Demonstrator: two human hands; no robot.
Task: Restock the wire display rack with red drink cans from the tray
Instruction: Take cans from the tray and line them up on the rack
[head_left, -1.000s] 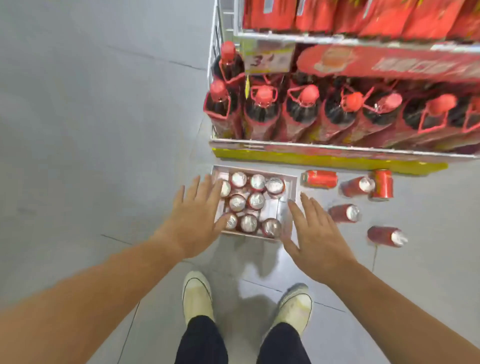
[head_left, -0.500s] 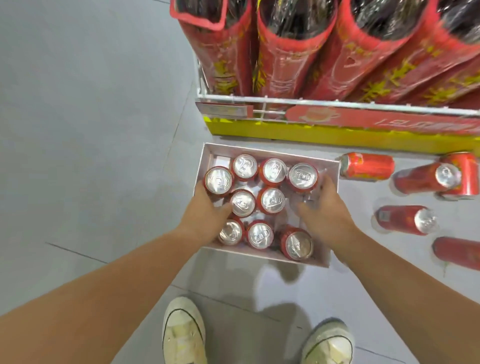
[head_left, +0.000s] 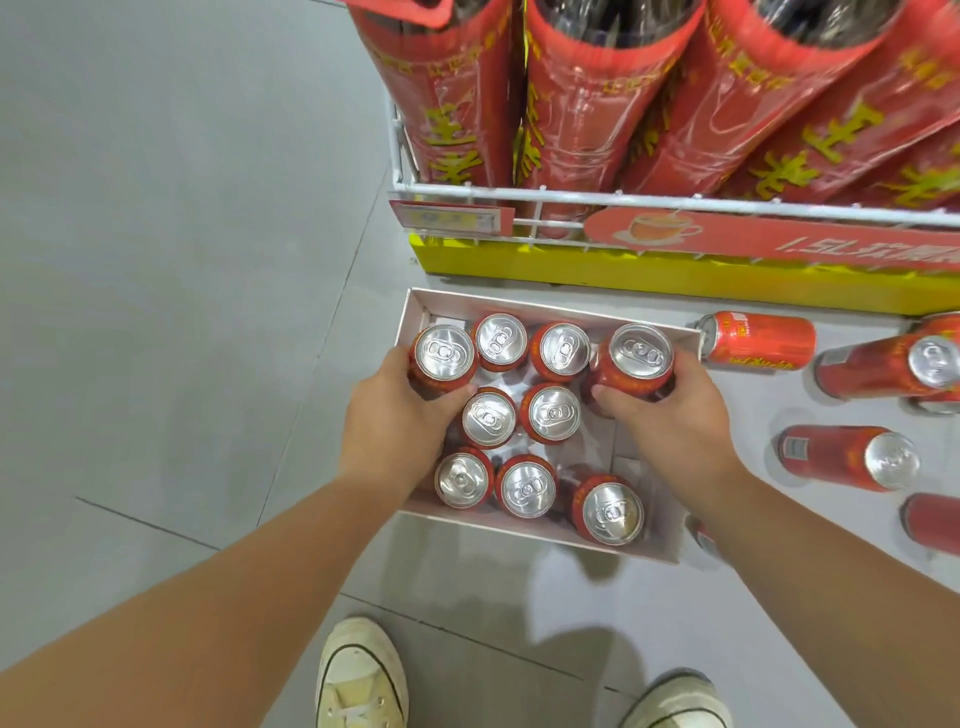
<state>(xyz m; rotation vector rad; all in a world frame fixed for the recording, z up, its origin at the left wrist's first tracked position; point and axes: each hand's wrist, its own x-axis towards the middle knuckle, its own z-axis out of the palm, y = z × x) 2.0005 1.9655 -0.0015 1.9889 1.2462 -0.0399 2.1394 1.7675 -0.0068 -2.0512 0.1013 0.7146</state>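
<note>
- Two red cans are gripped upright by their sides, tops clear, so each should lift straight out: the left hand (head_left: 395, 415) is wrapped around the can at the tray's far-left corner (head_left: 445, 354), the right hand (head_left: 675, 410) around the can at the far-right corner (head_left: 640, 353).
- Seven others stand upright in the tray (head_left: 545, 307) on the floor.
- The wire rack (head_left: 571, 196), just beyond the tray's far edge, holds tall bottles (head_left: 597, 104).
- Loose cans (head_left: 758, 340) lie on their sides off the tray's right edge.

The red drink cans (head_left: 552, 413) have shiny silver metal tops. The shallow white tray (head_left: 540, 304) looks like matt cardboard. The grey tiled floor (head_left: 182, 260) is smooth.
</note>
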